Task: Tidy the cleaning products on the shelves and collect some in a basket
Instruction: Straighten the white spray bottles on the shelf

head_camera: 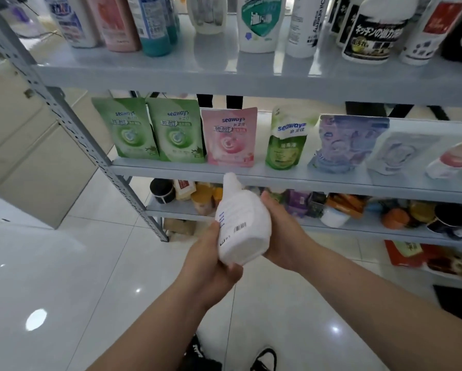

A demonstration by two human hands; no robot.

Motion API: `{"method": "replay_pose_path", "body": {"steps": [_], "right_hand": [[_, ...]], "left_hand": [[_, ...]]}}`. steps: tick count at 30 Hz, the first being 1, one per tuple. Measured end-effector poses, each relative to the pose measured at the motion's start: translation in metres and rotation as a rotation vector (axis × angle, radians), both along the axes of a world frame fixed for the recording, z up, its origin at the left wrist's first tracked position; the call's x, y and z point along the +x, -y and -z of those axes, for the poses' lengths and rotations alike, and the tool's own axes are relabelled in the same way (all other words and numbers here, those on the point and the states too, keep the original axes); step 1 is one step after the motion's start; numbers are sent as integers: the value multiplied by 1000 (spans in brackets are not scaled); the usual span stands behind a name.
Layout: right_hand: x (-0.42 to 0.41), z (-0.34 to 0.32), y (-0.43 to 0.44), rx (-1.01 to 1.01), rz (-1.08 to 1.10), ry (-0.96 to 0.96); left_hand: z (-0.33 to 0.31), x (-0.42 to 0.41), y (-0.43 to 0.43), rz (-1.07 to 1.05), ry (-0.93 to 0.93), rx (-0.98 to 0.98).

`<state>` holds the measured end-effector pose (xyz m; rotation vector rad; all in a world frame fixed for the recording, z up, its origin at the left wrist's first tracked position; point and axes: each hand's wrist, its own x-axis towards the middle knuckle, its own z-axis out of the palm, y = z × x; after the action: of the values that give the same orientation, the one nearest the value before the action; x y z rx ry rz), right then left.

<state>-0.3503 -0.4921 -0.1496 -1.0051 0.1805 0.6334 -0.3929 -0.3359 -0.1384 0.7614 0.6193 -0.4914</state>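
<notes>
— Pointing which way, the white bottle (243,226)?
— Its cap (231,180) points up and away from the person, toward the front edge of the middle shelf (331,183). The base faces down and back at the camera. The long axis runs close to upright, with the top leaning a little left.
— Where is it?
— In the air in front of the shelving, between both hands, above the tiled floor (64,277).
— And the hands?
— The left hand (211,263) cups the lower left side, thumb curled across the base. The right hand (283,236) grips the right side, most of its fingers hidden behind the bottle.
— How does it look?
— Plain white plastic, wide at the base and narrowing to a rounded cap. The label has a barcode near the bottom and blue print along its left edge, too blurred to read.
— Behind it?
— Green pouches (125,129) and a pink pouch (231,137) stand on that shelf.
</notes>
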Motion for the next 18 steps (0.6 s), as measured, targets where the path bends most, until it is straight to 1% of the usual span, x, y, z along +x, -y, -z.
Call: {"method": "replay_pose_path", "body": {"steps": [2, 4, 6, 7, 8, 11, 13, 15, 16, 18], "right_hand": [[-4, 7, 2, 44, -42, -66], [-9, 15, 2, 130, -34, -132], [-16, 22, 0, 230, -1, -196], [-17, 22, -2, 229, 22, -201], [-17, 22, -3, 172, 55, -178], [-10, 18, -8, -106, 214, -45], [-6, 11, -14, -148, 291, 35], [-2, 2, -21, -132, 360, 65], [2, -2, -25, -164, 405, 89], [11, -7, -31, -309, 481, 158]], "left_hand": [[-4, -7, 7, 1, -74, -157], [-2, -12, 10, 16, -108, -264], [2, -16, 11, 68, -117, -326], [5, -16, 11, 109, -110, -318], [9, -14, 9, 166, -82, -258], [17, 2, -3, 392, 98, 53], [15, 14, -13, 487, 156, 144], [10, 24, -24, 495, 184, 213], [9, 30, -29, 481, 218, 273], [5, 41, -41, 444, 321, 381]]}}
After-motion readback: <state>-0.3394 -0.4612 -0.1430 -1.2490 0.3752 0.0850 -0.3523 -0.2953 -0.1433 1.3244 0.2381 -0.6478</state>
